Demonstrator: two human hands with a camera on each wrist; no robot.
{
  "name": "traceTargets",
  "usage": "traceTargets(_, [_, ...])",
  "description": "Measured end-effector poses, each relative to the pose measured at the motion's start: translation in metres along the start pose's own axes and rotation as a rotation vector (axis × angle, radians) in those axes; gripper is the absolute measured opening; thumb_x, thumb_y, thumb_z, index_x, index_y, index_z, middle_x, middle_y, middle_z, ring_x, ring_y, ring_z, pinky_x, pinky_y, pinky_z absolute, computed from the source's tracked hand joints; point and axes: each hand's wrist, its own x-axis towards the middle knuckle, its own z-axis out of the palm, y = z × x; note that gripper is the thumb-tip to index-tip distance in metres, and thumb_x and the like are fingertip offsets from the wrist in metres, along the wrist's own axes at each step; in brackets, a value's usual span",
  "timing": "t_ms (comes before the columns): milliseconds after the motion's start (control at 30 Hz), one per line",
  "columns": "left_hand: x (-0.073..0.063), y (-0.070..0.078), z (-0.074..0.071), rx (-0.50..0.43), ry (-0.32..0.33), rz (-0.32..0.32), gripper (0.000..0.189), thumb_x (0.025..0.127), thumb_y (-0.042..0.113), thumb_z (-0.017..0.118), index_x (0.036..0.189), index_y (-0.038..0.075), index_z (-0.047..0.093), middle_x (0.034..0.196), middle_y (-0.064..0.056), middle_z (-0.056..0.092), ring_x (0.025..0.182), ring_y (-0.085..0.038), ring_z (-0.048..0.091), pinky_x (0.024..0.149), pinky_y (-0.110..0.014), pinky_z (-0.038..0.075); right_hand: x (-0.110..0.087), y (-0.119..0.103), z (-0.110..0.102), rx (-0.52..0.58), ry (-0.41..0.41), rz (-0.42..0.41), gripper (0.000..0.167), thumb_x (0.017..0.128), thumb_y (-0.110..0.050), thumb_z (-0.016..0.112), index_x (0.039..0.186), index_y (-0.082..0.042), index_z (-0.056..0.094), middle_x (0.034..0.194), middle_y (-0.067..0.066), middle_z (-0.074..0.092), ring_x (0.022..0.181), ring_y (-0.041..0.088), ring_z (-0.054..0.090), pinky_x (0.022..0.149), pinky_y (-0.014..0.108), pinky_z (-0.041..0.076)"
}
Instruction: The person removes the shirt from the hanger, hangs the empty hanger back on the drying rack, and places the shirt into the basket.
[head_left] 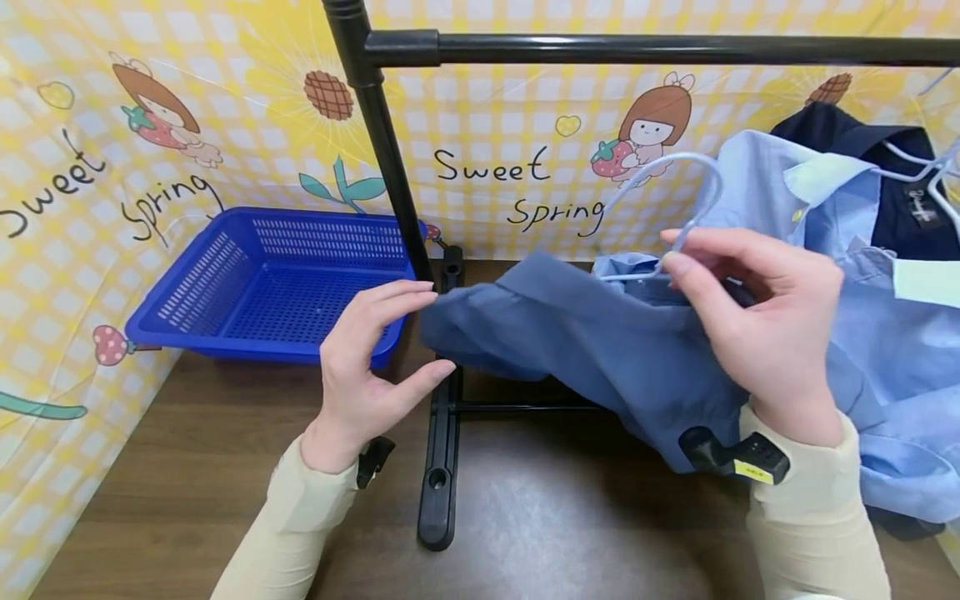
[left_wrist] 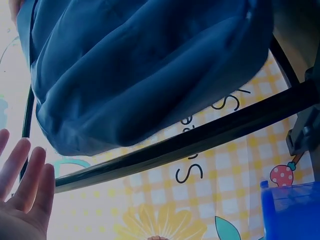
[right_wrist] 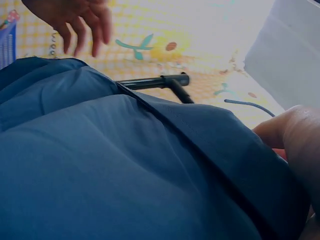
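Observation:
In the head view my right hand [head_left: 772,325] pinches the pale hanger [head_left: 678,162] near the base of its hook. A dark blue-grey garment [head_left: 585,333] hangs from that hanger and stretches left in folds; its kind is not clear from what shows. Just past the garment's left end is my left hand [head_left: 371,367], with fingers and thumb spread apart and nothing between them. The left wrist view shows the spread fingers [left_wrist: 30,175] beside the hanging cloth [left_wrist: 145,70]. The same cloth fills much of the right wrist view, partly hiding my right hand [right_wrist: 295,135].
A blue plastic basket [head_left: 285,329] stands at the left. The black rack has a top bar [head_left: 637,48], an upright and a foot [head_left: 437,475] on the wooden surface [head_left: 570,525]. At the right hang light blue shirts [head_left: 810,192] and a black garment [head_left: 918,212] on hangers.

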Motion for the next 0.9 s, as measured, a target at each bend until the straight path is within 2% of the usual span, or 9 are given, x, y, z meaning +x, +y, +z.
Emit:
traceTargets(167, [-0.001, 0.001, 0.002, 0.003, -0.039, 0.008, 0.06, 0.092, 0.047, 0.074, 0.116, -0.007, 0.068, 0.12, -0.02, 0.069, 0.11, -0.035, 0.064, 0.097, -0.04, 0.048, -0.011, 0.007, 0.006, -0.043, -0.118, -0.016, 0.017, 0.079, 0.01, 0.079, 0.096, 0.009, 0.077, 0.094, 0.016, 0.076, 0.072, 0.01, 0.069, 0.065, 0.021, 0.051])
traceTargets(333, [-0.006, 0.001, 0.008, -0.019, -0.147, -0.004, 0.053, 0.097, 0.041, 0.07, 0.125, -0.004, 0.067, 0.126, -0.017, 0.068, 0.115, -0.032, 0.063, 0.1, -0.039, 0.047, -0.021, 0.02, 0.011, -0.045, -0.203, -0.03, 0.025, 0.075, 0.011, 0.081, 0.099, 0.003, 0.079, 0.094, 0.012, 0.076, 0.071, 0.008, 0.066, 0.066, 0.019, 0.05])
traceTargets(500, [-0.016, -0.003, 0.014, -0.022, -0.277, -0.077, 0.045, 0.099, 0.038, 0.069, 0.128, 0.003, 0.069, 0.125, -0.008, 0.069, 0.114, -0.024, 0.064, 0.099, -0.036, 0.047, -0.029, 0.027, 0.015, -0.011, -0.247, -0.02, 0.029, 0.074, 0.015, 0.08, 0.1, 0.002, 0.079, 0.092, 0.009, 0.076, 0.067, 0.009, 0.061, 0.063, 0.019, 0.049])
traceTargets(600, [-0.02, -0.004, 0.017, -0.015, -0.333, -0.136, 0.041, 0.097, 0.03, 0.073, 0.13, 0.007, 0.069, 0.122, -0.003, 0.069, 0.112, -0.019, 0.065, 0.096, -0.032, 0.049, -0.033, 0.028, 0.017, -0.013, -0.249, -0.001, 0.03, 0.075, 0.015, 0.08, 0.101, 0.001, 0.079, 0.091, 0.009, 0.075, 0.066, 0.01, 0.059, 0.062, 0.02, 0.048])
traceTargets(733, [-0.022, -0.003, 0.02, -0.002, -0.354, -0.202, 0.043, 0.091, 0.017, 0.079, 0.132, 0.009, 0.069, 0.119, 0.0, 0.07, 0.107, -0.014, 0.066, 0.09, -0.029, 0.052, -0.036, 0.029, 0.019, -0.015, -0.251, 0.008, 0.03, 0.075, 0.015, 0.08, 0.101, 0.001, 0.079, 0.089, 0.008, 0.075, 0.067, 0.01, 0.057, 0.062, 0.02, 0.048])
traceTargets(900, [-0.021, 0.0, 0.023, 0.011, -0.323, -0.286, 0.041, 0.087, 0.013, 0.083, 0.126, 0.008, 0.073, 0.113, 0.0, 0.073, 0.099, -0.011, 0.069, 0.083, -0.028, 0.055, -0.038, 0.03, 0.022, -0.01, -0.254, -0.007, 0.029, 0.075, 0.013, 0.081, 0.101, 0.0, 0.079, 0.087, 0.008, 0.074, 0.068, 0.011, 0.057, 0.062, 0.021, 0.047])
